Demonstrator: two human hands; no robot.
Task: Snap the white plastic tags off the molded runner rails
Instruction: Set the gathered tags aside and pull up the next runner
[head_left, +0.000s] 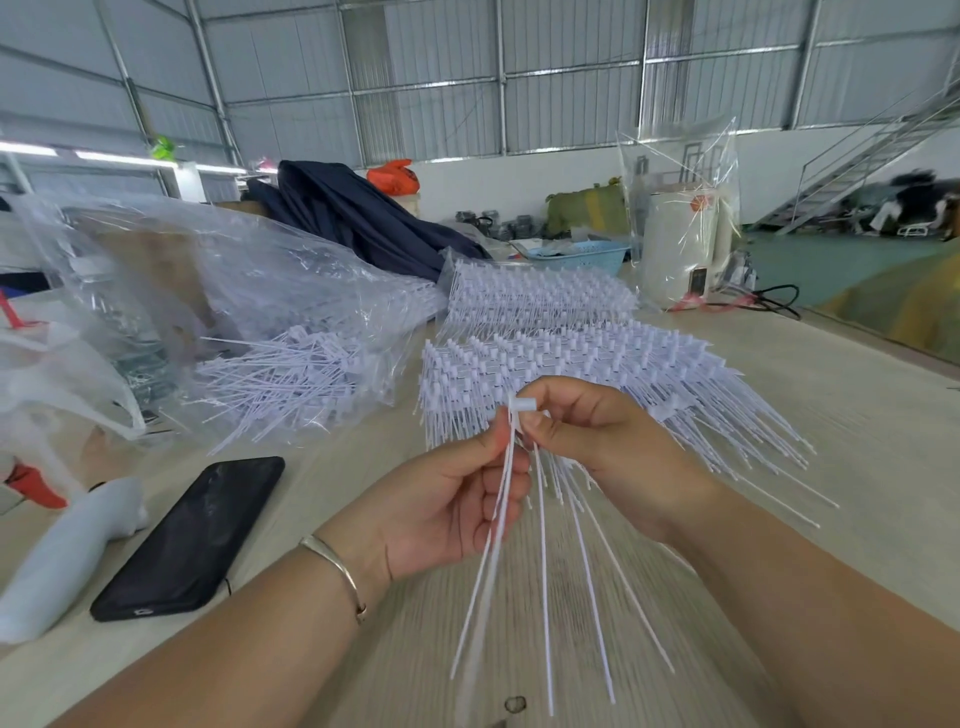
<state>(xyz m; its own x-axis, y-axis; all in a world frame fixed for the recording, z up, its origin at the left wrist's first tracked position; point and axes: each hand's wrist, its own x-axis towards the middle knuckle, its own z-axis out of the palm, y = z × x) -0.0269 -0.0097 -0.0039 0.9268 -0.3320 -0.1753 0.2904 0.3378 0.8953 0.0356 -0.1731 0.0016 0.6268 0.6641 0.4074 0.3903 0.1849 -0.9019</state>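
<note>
Our left hand (447, 504) is curled around a small bundle of loose white tags (506, 519), their thin tails hanging down toward us over the bench (831, 415). Our right hand (592, 441) pinches the blocky head of one tag (523, 404) between thumb and forefinger, just above the left fingertips, so both hands meet at that single piece. Motion blur softens the fingers, so we cannot tell whether that head is already free or only being bent.

Just behind our hands lies the stack of molded runner rails (571, 364), rows of tag heads standing up and tails fanning to the right; a second stack (540, 296) sits farther back. To the left, a clear plastic bag (234, 291) holds a heap of separated tags (291, 384), and a black phone (192, 535) rests near our left wrist.

We judge the risks to be these: twisting too sharply could tear the thin tail rather than break the gate cleanly; the bundle in the left hand is loosely fanned, so a jerk might spill tags across the bench; and dragging the rail forward could tangle its tails with those we hold.
</note>
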